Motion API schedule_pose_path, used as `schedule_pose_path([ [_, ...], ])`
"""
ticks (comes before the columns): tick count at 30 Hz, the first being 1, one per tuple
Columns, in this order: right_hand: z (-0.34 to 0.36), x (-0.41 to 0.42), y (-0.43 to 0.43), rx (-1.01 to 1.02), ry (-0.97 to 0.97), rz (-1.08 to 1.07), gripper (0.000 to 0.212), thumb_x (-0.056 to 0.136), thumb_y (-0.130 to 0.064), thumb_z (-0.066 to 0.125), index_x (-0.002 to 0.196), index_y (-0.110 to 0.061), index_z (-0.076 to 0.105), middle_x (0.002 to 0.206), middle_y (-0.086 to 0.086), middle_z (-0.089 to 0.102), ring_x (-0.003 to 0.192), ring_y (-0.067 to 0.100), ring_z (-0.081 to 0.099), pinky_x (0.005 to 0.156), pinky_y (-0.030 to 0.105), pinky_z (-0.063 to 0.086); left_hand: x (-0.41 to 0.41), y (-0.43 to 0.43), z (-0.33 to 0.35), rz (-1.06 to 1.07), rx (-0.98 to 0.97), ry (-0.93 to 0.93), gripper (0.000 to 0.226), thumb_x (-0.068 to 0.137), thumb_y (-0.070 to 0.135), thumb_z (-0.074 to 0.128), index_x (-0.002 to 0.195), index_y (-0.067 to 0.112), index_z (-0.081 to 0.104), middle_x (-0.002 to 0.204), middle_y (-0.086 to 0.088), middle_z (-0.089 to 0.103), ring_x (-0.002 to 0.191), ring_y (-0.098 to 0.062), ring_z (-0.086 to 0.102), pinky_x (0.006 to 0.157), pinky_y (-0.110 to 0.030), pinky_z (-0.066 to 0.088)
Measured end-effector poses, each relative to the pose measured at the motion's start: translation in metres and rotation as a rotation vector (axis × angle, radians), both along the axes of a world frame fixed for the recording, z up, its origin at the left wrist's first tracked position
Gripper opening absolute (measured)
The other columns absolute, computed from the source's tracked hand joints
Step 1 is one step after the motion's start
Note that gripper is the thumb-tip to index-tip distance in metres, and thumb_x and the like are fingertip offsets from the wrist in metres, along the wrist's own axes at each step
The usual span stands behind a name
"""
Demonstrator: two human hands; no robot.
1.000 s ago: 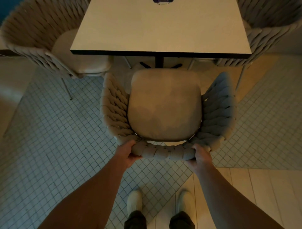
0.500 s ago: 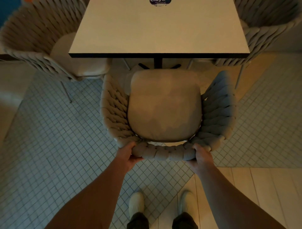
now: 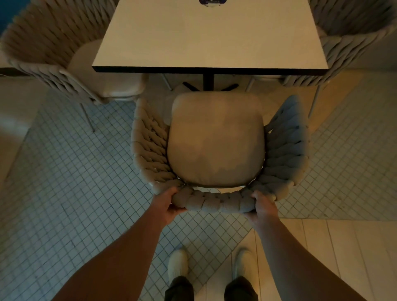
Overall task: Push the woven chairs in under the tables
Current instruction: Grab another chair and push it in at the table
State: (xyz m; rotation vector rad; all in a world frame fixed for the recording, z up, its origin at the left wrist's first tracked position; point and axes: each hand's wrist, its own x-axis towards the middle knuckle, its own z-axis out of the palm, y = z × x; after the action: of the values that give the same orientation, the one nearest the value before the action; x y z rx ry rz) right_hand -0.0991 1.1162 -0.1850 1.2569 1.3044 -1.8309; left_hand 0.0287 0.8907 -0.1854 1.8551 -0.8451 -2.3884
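Observation:
A woven chair [image 3: 285, 154] with a beige seat cushion [image 3: 216, 141] stands below me, facing a square pale table [image 3: 210, 38]. The cushion's front edge lies just short of the table's near edge. My left hand [image 3: 167, 204] grips the left end of the chair's braided top rail [image 3: 217, 202]. My right hand [image 3: 263, 207] grips the right end of that rail. The table's dark central post [image 3: 208, 81] and its feet show under the edge.
A second woven chair [image 3: 49, 47] stands at the table's left side and a third woven chair [image 3: 352, 36] at its right, both partly under the top. A dark round sticker [image 3: 211, 2] lies on the far table edge. My shoes [image 3: 177, 264] stand on small tiles beside pale planks.
The chair and my hands stay nearly where they were. The table's near edge has drifted slightly lower in view, closing a little on the cushion's front.

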Motion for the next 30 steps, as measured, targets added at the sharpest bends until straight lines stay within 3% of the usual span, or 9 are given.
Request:
schedule_pose_path([
  [2,0.001,0.003,0.002,-0.009,-0.002,0.005,0.052,0.09,0.0,0.06,0.136,-0.02,0.048,0.134,0.016,0.052,0.116,0.043,0.057,0.093,0.065,0.05,0.002,0.002,0.0,0.0,-0.004,0.003,0.043,0.091,0.0,0.064,0.133,0.008,0.057,0.124,-0.024,0.065,0.109,-0.04,0.066,0.066,-0.055,0.061],
  [6,0.005,-0.008,0.002,-0.01,0.008,0.003,0.049,0.092,0.001,0.058,0.136,-0.018,0.048,0.129,0.013,0.052,0.121,0.044,0.054,0.098,0.065,0.047,-0.007,0.0,0.0,-0.019,-0.017,0.025,0.043,0.092,-0.001,0.061,0.133,0.009,0.057,0.127,-0.025,0.064,0.111,-0.04,0.066,0.076,-0.059,0.06],
  [8,0.007,-0.013,0.0,-0.003,0.033,0.019,0.042,0.092,0.001,0.058,0.129,-0.017,0.049,0.134,0.017,0.052,0.12,0.043,0.054,0.095,0.062,0.049,-0.012,-0.002,0.001,-0.018,-0.02,0.04,0.043,0.093,-0.002,0.06,0.134,0.009,0.056,0.13,-0.026,0.062,0.113,-0.042,0.065,0.082,-0.065,0.057],
  [11,0.004,-0.02,-0.003,0.005,0.041,0.011,0.057,0.089,0.001,0.06,0.138,-0.023,0.044,0.138,0.018,0.05,0.119,0.044,0.054,0.086,0.061,0.052,-0.021,-0.006,0.002,-0.021,-0.03,0.034,0.045,0.094,0.0,0.06,0.137,0.009,0.054,0.132,-0.025,0.06,0.115,-0.041,0.064,0.083,-0.066,0.057],
  [15,0.006,-0.022,-0.004,-0.01,0.048,-0.012,0.057,0.09,0.001,0.06,0.138,-0.025,0.044,0.145,0.02,0.046,0.124,0.046,0.051,0.094,0.07,0.046,-0.024,-0.003,0.006,-0.019,-0.01,0.031,0.046,0.094,0.001,0.061,0.139,0.009,0.052,0.131,-0.024,0.06,0.113,-0.04,0.064,0.077,-0.061,0.06],
  [23,0.011,-0.021,-0.001,-0.015,0.036,0.019,0.058,0.094,0.0,0.058,0.146,-0.02,0.041,0.149,0.02,0.042,0.129,0.046,0.048,0.1,0.069,0.043,-0.02,0.002,0.005,-0.002,-0.005,0.021,0.043,0.096,0.002,0.059,0.138,0.008,0.051,0.129,-0.025,0.06,0.114,-0.04,0.063,0.088,-0.064,0.055],
  [30,0.012,-0.012,-0.003,-0.018,0.062,0.07,0.042,0.092,-0.001,0.059,0.13,-0.017,0.048,0.128,0.02,0.052,0.113,0.044,0.056,0.086,0.065,0.05,-0.013,-0.001,0.002,-0.011,0.006,0.003,0.047,0.092,0.003,0.066,0.137,0.01,0.054,0.133,-0.025,0.059,0.114,-0.042,0.063,0.072,-0.059,0.061],
])
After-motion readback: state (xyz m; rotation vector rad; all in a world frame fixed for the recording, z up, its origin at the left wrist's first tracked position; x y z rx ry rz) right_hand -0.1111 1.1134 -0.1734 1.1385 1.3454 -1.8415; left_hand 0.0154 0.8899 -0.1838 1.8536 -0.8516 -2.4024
